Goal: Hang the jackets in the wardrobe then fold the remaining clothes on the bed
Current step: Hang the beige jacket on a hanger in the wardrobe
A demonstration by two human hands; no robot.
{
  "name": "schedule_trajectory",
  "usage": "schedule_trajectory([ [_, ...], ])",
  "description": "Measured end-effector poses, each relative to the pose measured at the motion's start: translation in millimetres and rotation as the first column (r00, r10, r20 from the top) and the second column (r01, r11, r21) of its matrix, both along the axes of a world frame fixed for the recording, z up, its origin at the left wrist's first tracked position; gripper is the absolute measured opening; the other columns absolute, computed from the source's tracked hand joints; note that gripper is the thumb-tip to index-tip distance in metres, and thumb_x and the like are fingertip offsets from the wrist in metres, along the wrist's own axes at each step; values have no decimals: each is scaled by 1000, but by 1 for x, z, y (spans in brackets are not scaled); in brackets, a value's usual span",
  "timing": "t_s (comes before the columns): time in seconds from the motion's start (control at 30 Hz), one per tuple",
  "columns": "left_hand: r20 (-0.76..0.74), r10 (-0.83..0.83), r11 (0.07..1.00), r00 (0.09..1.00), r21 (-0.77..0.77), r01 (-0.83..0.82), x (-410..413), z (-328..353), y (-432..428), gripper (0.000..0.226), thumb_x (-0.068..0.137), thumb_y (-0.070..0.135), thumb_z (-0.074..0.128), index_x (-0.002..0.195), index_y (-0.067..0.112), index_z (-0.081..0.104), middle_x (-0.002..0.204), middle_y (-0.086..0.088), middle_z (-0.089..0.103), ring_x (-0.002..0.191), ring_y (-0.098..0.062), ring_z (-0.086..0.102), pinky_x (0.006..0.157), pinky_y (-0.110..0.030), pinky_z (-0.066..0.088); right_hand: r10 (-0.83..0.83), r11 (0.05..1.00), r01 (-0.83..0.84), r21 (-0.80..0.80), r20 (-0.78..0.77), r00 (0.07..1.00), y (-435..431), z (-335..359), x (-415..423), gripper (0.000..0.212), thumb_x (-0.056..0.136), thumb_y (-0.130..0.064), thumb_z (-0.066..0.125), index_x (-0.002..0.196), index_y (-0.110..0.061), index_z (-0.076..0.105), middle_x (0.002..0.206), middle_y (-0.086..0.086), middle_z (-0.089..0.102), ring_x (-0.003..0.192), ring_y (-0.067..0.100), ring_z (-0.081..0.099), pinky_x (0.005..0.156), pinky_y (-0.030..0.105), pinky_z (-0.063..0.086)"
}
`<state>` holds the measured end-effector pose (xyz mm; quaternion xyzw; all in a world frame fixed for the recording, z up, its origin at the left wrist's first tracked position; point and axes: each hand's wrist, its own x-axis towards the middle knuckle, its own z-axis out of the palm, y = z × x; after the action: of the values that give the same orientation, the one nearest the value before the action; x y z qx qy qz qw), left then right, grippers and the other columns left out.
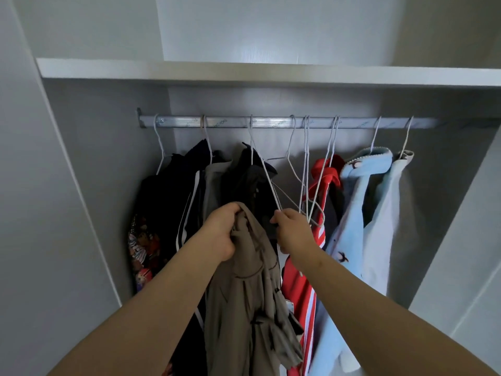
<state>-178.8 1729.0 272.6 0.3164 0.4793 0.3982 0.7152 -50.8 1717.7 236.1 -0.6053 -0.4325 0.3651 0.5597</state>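
I face an open wardrobe with a metal rail [235, 122] under a shelf. My left hand [221, 232] grips the top of a khaki jacket [252, 308] that hangs down in front of me. Just to its right, my right hand [294, 229] pinches the lower end of an empty white wire hanger [267, 175] whose hook is still on the rail. Dark jackets [173, 202] hang on the left of the rail. A red striped jacket [324, 175], a light blue garment [357, 202] and a pale grey garment [385, 218] hang on the right.
More empty wire hangers [306, 164] hang bunched at the rail's middle. A white shelf [244, 71] runs above the rail. Grey wardrobe side panels [89, 199] close in on the left and right. The bed is out of view.
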Motion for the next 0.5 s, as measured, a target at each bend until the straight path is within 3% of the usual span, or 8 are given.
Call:
schedule_trajectory([
  [0.13,-13,28,1000,1000,13,-28,11,0,-19,32,93,24,48,70,5,59,72,-12,57,67,-25,55,73,-36,50,10,1000,-11,10,54,999,-31,-8,8,33,97,-18,44,65,-15,52,56,-1,45,52,14,38,51,25,27],
  [0.27,-23,60,998,998,18,-60,29,-4,-52,34,95,24,47,68,6,58,70,-11,57,66,-24,54,73,-36,50,56,998,-56,-3,101,993,-80,-15,27,34,98,-18,44,64,-16,48,37,-12,39,48,11,32,50,23,24],
  [0.37,-37,77,997,996,2,-77,39,-9,-79,31,95,26,48,73,6,59,75,-11,58,70,-24,55,80,-37,50,69,998,-69,-5,149,986,-111,-15,41,32,98,-18,43,67,-17,51,46,-9,40,49,10,33,50,22,26],
  [0.5,-32,76,997,997,-14,-76,46,-18,-121,29,95,25,48,77,6,60,77,-11,58,72,-24,55,89,-39,48,99,995,-93,-42,186,978,-136,-20,53,24,99,-17,41,91,-11,63,54,-4,39,50,11,33,51,22,26],
])
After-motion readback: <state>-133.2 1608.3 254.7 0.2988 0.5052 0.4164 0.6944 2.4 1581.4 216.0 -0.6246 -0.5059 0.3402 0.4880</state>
